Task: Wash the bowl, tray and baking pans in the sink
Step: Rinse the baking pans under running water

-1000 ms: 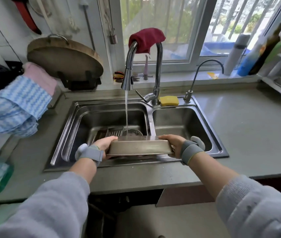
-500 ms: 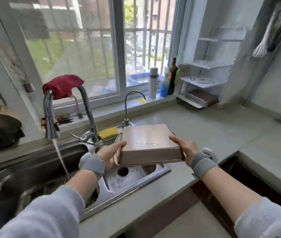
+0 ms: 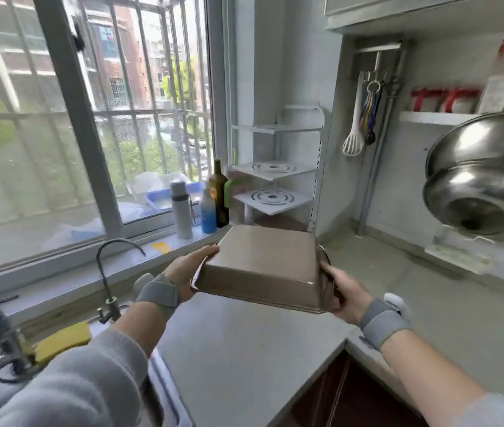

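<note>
A square bronze baking pan (image 3: 263, 266) is held upside down in the air above the grey countertop (image 3: 244, 349), its base facing up. My left hand (image 3: 189, 272) grips its left edge and my right hand (image 3: 344, 295) grips its right edge, fingers curled under the rim. Both wrists wear grey straps. The sink is almost out of frame at the bottom left; only the small curved tap (image 3: 109, 272) and a yellow sponge (image 3: 63, 342) by its rim show. The bowl and tray are not in view.
A white corner rack (image 3: 275, 183) stands in the far corner behind the pan. Bottles (image 3: 218, 195) and a white flask (image 3: 181, 211) line the window sill. A steel wok (image 3: 488, 180) hangs on the right wall, with utensils (image 3: 358, 118) beside it.
Both hands have carried the pan up out of the sink, flipped base-up, and rightwards over the countertop toward the corner rack. My view has swung right with it.
</note>
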The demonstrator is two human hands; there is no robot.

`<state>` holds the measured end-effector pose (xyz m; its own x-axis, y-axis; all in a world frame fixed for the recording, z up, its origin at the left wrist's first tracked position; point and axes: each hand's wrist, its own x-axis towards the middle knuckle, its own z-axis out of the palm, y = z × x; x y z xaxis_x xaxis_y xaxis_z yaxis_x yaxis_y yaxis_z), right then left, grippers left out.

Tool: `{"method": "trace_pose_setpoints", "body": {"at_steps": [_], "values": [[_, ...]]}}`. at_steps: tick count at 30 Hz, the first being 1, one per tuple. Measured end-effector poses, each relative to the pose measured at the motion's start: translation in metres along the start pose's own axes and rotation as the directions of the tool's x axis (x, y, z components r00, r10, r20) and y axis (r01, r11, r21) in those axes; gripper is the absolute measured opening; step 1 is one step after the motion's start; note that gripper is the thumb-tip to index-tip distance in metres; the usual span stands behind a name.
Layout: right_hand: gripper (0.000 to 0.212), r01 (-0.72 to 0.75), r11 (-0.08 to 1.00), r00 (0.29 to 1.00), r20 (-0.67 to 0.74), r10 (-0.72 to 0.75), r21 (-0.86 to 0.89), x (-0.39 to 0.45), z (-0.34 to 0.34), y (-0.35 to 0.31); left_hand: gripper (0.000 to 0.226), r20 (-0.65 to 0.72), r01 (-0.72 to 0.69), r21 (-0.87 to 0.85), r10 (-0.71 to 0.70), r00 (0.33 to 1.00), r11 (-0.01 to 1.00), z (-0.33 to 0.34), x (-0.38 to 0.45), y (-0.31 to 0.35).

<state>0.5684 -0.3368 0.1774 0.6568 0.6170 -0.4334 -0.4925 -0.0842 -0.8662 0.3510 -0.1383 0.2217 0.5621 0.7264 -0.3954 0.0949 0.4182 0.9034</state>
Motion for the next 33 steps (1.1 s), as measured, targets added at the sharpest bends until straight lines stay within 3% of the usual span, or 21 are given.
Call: {"method": "trace_pose_setpoints", "body": {"at_steps": [3,5,9,14,20,27,31,33], "values": [[0.042,0.010,0.998,0.994,0.111,-0.016,0.059,0.026,-0.022,-0.033,0.039,-0.020,0.011,-0.008,-0.011,1.000,1.000,0.036,0.035,0.009],[0.038,0.088,0.995,0.994,0.057,-0.091,0.041,0.039,-0.021,-0.044,0.031,-0.063,0.020,-0.011,-0.021,0.998,1.000,0.052,0.051,0.011],[0.041,0.153,0.988,0.984,-0.093,-0.153,-0.011,0.097,-0.019,-0.061,0.051,-0.099,0.012,-0.043,-0.017,0.995,0.999,0.084,0.109,0.018],[0.040,0.176,0.984,0.957,-0.232,-0.172,-0.001,0.149,-0.010,-0.084,0.013,0.056,0.056,-0.183,-0.046,0.997,0.981,0.109,0.164,0.035],[0.035,0.172,0.983,0.929,-0.342,-0.141,0.063,0.208,-0.008,-0.116,0.025,0.029,0.050,-0.261,-0.044,0.999,0.964,0.139,0.218,0.059],[0.030,0.153,0.988,0.919,-0.371,-0.133,0.026,0.261,-0.006,-0.138,0.046,0.051,0.070,-0.215,-0.060,0.997,0.974,0.183,0.263,0.057],[0.030,0.127,0.992,0.936,-0.335,-0.110,0.028,0.290,-0.009,-0.150,0.033,-0.004,0.044,-0.180,-0.046,0.999,0.983,0.197,0.288,0.046],[0.031,0.132,0.991,0.941,-0.317,-0.120,0.016,0.298,-0.003,-0.155,0.022,-0.036,0.044,-0.076,-0.047,0.998,0.996,0.198,0.294,0.043]]}}
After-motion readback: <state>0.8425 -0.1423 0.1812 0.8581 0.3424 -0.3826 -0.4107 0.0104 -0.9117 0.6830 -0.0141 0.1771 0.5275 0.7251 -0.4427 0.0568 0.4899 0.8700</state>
